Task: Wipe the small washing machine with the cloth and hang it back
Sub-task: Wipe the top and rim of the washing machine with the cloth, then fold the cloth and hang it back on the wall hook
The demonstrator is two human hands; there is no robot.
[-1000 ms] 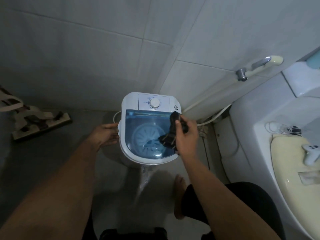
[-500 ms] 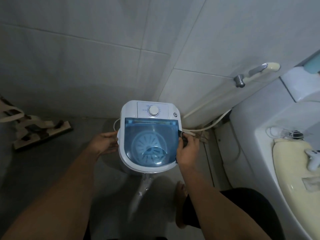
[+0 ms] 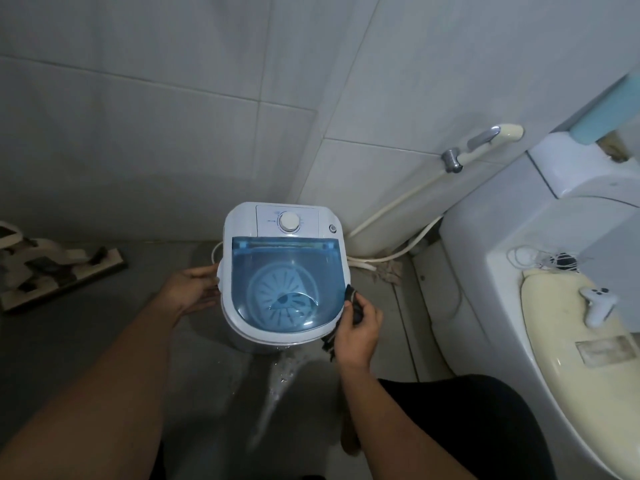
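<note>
A small white washing machine [image 3: 242, 216] with a blue see-through lid and a round dial stands on the grey floor in the tiled corner. My right hand [image 3: 360, 327] grips a dark cloth [image 3: 350, 296] pressed against the machine's near right rim, part of the cloth hanging below the hand. My left hand [image 3: 194, 289] rests with fingers spread against the machine's left side, steadying it.
A toilet [image 3: 554, 341] with a cream lid fills the right side; a white game controller [image 3: 597, 303] and a coiled cable [image 3: 550, 259] lie on it. A bidet sprayer [image 3: 485, 143] hangs on the wall, its hose running behind the machine. A mop head [image 3: 52, 268] lies left. Water wets the floor.
My right hand carried the cloth off the top of the lid, down along the right edge to the machine's near right rim. The left hand stayed at the left side.
</note>
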